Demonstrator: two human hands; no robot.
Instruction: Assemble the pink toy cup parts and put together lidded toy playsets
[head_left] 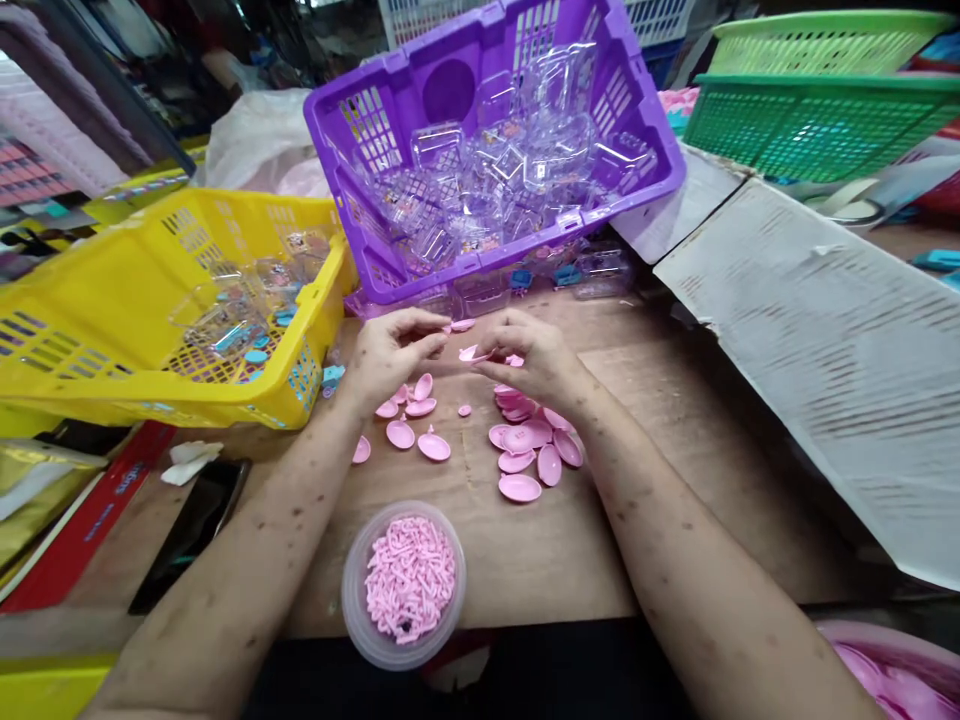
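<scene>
My right hand (529,352) pinches a small pink plastic piece (471,354) between thumb and fingers; its full shape is partly hidden. My left hand (397,352) hovers opposite, thumb and index finger apart. Just beyond its fingertips shows another pink piece (463,325); whether they touch I cannot tell. Below my left hand lie several loose pink oval pieces (433,446), some with a small tab. A heap of pink oval shells (529,436) is under my right hand. Between the groups rests one tiny pink bit (465,410). A round clear tub (352,610) near the front edge holds many small pink parts.
A purple basket (495,262) of clear plastic boxes stands tilted at the back. To the left is a yellow basket (292,370) with more boxes. A dark phone (191,535) lies front left. White cardboard (817,330) and a green basket (817,125) bound the right.
</scene>
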